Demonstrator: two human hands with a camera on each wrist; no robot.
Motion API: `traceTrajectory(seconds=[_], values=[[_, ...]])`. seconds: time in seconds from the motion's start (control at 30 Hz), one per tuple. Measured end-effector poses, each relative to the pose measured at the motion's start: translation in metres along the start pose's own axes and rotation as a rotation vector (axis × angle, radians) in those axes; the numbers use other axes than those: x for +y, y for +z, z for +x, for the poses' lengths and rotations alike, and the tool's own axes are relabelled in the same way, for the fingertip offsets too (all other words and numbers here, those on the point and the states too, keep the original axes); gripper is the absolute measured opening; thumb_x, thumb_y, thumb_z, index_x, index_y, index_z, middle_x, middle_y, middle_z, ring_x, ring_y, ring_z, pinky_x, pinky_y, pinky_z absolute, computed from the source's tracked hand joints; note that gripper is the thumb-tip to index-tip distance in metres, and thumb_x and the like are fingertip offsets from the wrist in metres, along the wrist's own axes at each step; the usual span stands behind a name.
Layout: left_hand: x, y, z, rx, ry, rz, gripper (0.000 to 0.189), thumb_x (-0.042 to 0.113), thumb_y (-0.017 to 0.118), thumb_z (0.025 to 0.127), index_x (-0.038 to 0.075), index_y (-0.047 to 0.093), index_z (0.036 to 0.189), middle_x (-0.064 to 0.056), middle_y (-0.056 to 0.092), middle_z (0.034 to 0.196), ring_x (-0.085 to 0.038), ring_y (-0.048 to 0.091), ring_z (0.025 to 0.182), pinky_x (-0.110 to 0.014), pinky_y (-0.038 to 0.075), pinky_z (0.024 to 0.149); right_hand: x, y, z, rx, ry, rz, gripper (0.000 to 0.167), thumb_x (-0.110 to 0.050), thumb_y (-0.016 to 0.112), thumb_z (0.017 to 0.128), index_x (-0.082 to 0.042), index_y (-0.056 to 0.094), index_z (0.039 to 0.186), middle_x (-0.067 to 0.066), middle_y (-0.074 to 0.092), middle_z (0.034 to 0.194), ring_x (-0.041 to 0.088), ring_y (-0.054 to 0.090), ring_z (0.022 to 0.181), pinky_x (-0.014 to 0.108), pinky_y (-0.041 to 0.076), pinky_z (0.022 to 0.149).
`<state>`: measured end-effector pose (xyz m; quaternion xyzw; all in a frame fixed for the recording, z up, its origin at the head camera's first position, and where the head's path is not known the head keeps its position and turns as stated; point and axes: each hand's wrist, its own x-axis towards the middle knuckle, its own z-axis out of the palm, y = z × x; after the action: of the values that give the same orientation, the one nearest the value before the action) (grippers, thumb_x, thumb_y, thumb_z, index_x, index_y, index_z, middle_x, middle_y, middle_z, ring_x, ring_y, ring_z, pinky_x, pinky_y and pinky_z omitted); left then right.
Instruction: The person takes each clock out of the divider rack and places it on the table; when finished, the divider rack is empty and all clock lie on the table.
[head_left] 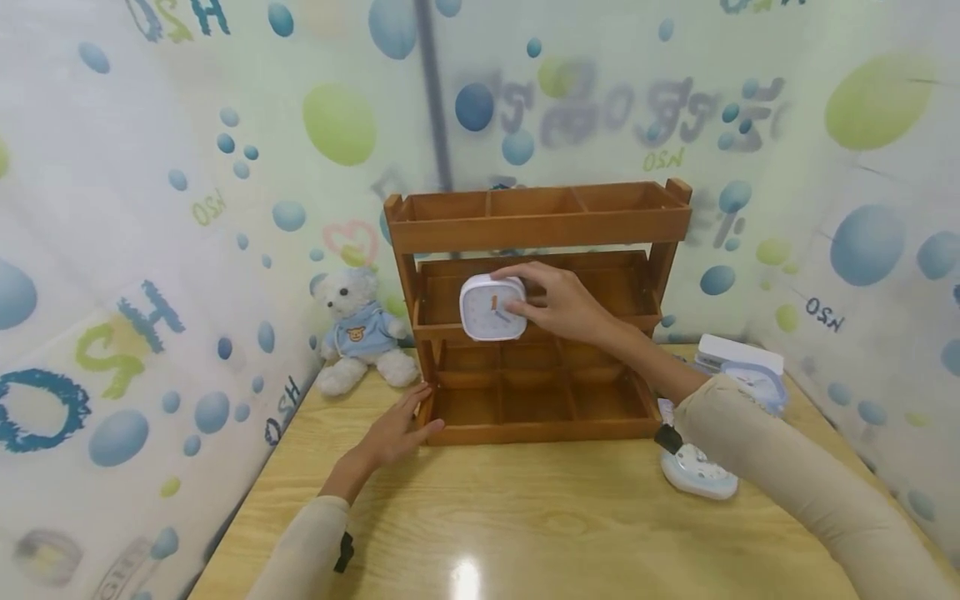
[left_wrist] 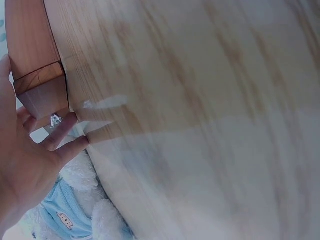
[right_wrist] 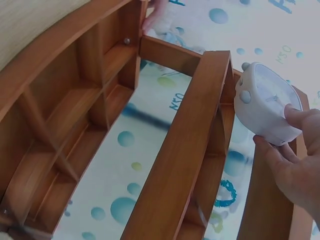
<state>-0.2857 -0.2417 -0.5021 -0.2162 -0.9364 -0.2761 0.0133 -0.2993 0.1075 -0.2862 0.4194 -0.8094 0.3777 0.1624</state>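
A white square alarm clock [head_left: 486,318] with small round feet is held by my right hand [head_left: 562,302], thumb over its face and fingers along its edge. It hangs at the left part of the middle tier of a brown wooden three-tier rack [head_left: 540,231]. In the right wrist view the clock [right_wrist: 265,102] is tilted near the rack's upper tiers. My left hand [head_left: 390,432] rests against the rack's lower left corner with fingers extended; the left wrist view shows its fingertips [left_wrist: 66,125] by the wooden foot and the tabletop.
A white teddy bear [head_left: 356,333] in a blue hoodie sits left of the rack. To its right, a blue-white clock [head_left: 753,383] and a white box [head_left: 738,352] stand at the back, while another pale clock [head_left: 697,475] lies nearer, partly behind my right sleeve. Printed curtains surround the wooden table [head_left: 525,517].
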Motion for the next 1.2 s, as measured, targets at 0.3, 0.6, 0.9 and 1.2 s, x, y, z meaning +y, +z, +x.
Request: traceTrajectory(seconds=[0.3,0.6,0.9,1.2], values=[[-0.001,0.002,0.000,-0.001,0.003,0.005,0.081,0.054,0.060,0.102,0.005,0.034,0.161,-0.013,0.026,0.170,-0.039,0.033,0.151,-0.060,0.031,0.119,0.006,-0.025,-0.042,0.002,0.057,-0.034,0.044,-0.008,0.077,0.094,-0.010,0.066,0.137,0.012,0.067,0.126,0.029,0.070,0.112,0.035,0.061,0.087],[0.002,0.000,-0.001,-0.012,-0.006,0.003,0.082,0.056,0.058,0.102,0.006,0.033,0.162,-0.010,0.025,0.171,-0.039,0.034,0.151,-0.061,0.033,0.118,0.012,-0.047,-0.088,-0.002,0.117,-0.055,0.046,-0.004,0.080,0.091,-0.008,0.066,0.134,0.014,0.070,0.125,0.035,0.073,0.107,0.038,0.062,0.081],[0.004,-0.001,0.000,-0.020,-0.007,0.002,0.082,0.055,0.058,0.102,0.006,0.033,0.162,-0.011,0.025,0.171,-0.039,0.036,0.149,-0.060,0.034,0.117,0.023,-0.068,-0.132,-0.025,0.186,-0.043,0.044,-0.007,0.078,0.093,-0.009,0.065,0.136,0.008,0.073,0.120,0.028,0.075,0.096,0.032,0.062,0.075],[0.002,0.000,0.001,-0.029,-0.016,0.007,0.082,0.057,0.057,0.102,0.008,0.032,0.163,-0.009,0.024,0.171,-0.036,0.051,0.138,-0.059,0.037,0.115,0.033,-0.071,-0.172,-0.041,0.177,-0.099,0.042,-0.006,0.077,0.094,-0.010,0.066,0.134,0.011,0.068,0.133,0.031,0.073,0.107,0.027,0.061,0.081]])
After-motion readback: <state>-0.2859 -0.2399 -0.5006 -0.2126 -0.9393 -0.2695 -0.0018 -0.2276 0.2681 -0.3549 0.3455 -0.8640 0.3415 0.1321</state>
